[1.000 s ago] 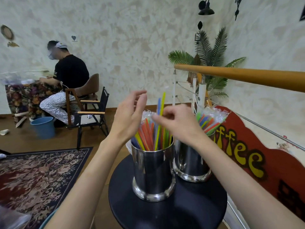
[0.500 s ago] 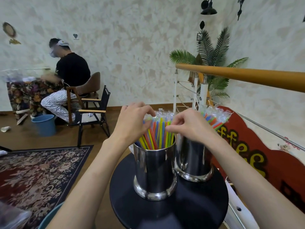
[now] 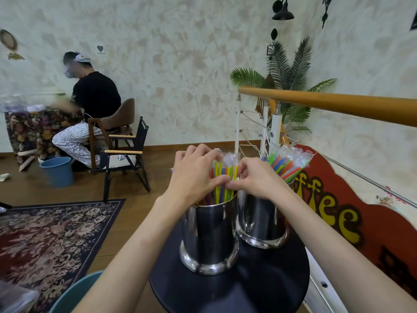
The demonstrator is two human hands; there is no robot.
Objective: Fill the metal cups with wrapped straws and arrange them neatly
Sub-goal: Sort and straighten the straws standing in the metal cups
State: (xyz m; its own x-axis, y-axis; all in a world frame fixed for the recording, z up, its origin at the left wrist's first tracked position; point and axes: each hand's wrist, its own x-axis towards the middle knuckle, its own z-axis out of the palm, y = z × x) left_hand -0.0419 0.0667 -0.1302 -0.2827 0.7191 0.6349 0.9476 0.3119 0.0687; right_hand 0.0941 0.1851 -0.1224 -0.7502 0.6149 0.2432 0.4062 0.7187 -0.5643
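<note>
On the round black table the near metal cup stands upright, just beside the far metal cup; the left hand and right hand curl their fingers round the bundle of wrapped straws in the near cup, thumbs meeting in front; the step looks like squaring the bundle; next, probably, comes evening the tips; these straws stand near vertical, wrapper ends up; the far cup's straws lean up and right, fanned and untidy.
</note>
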